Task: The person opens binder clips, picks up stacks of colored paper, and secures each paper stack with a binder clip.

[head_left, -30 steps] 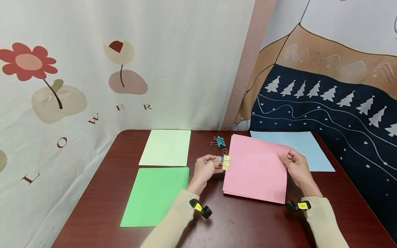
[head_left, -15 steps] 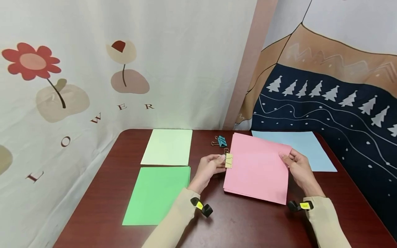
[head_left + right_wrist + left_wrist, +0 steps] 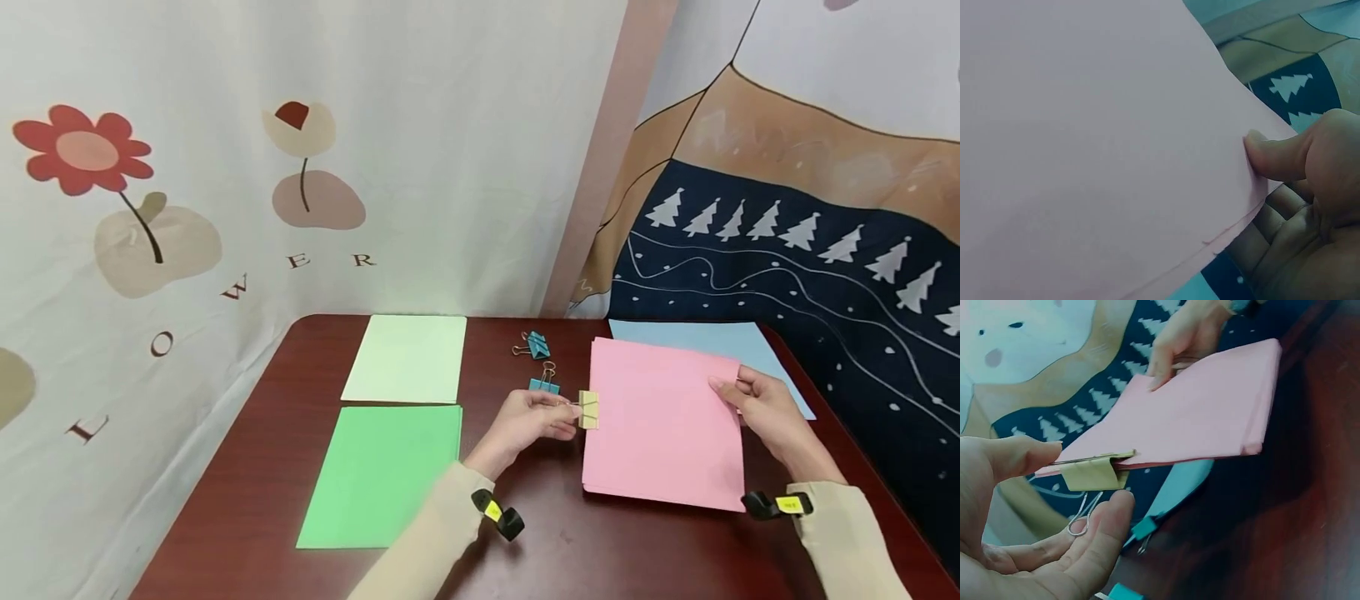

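Observation:
A stack of pink paper [image 3: 663, 425] is held up above the table between both hands. On its left edge sits a yellow binder clip [image 3: 588, 410]. My left hand [image 3: 536, 421] holds the clip by its wire handles. In the left wrist view, the thumb [image 3: 1025, 456] lies on the upper handle, and the curled fingers are below, around the lower wire loop [image 3: 1082, 522]. My right hand [image 3: 765, 412] pinches the upper right corner of the stack, with the thumb [image 3: 1279, 156] on top and the other fingers underneath.
Two blue binder clips, a far one [image 3: 536, 345] and a nearer one [image 3: 545, 386], lie left of the stack. Pale green paper [image 3: 405, 358] and bright green paper [image 3: 378, 475] lie on the left. Light blue paper [image 3: 690, 333] lies at the back right, partly covered by the stack.
Both hands have moved to the right and slightly nearer with the pink stack and its yellow clip. The nearer blue clip shows more fully beside the left hand.

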`<action>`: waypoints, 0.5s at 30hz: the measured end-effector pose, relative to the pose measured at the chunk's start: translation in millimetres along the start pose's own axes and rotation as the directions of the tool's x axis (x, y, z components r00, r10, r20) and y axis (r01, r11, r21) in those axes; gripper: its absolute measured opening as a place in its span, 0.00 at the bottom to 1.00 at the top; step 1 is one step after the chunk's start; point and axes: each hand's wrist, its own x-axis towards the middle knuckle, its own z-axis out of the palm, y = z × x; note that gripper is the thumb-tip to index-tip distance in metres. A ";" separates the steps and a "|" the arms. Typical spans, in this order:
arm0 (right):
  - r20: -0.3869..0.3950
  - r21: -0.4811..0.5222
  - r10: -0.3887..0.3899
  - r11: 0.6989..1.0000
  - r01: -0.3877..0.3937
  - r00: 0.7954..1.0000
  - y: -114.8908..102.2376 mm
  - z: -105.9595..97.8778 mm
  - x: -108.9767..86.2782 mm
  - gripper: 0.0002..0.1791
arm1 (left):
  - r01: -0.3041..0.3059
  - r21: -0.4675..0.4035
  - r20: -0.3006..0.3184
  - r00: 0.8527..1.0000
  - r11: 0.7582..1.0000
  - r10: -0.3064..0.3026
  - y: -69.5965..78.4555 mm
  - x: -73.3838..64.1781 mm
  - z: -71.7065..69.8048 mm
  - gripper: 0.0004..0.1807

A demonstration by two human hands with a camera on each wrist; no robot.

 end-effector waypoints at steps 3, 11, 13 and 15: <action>0.023 -0.031 0.005 0.999 -0.004 1.000 5.6 -4.7 -1.8 0.24 | 0.015 -0.001 0.001 1.000 1.000 -0.015 -4.7 -4.7 7.1 0.17; 0.088 -0.151 0.091 0.986 -0.077 0.992 19.4 -31.1 -6.5 0.34 | 0.028 0.107 0.028 0.999 0.994 -0.031 -11.4 -9.5 34.4 0.19; 0.100 -0.191 0.112 0.977 -0.091 0.989 22.8 -39.4 -7.1 0.37 | 0.030 0.138 0.023 0.999 0.990 -0.033 -12.9 -9.3 43.0 0.18; 0.104 -0.231 0.125 0.968 -0.099 0.987 26.5 -47.9 -7.8 0.38 | 0.037 0.176 0.020 0.999 0.984 -0.041 -14.2 -9.4 51.5 0.18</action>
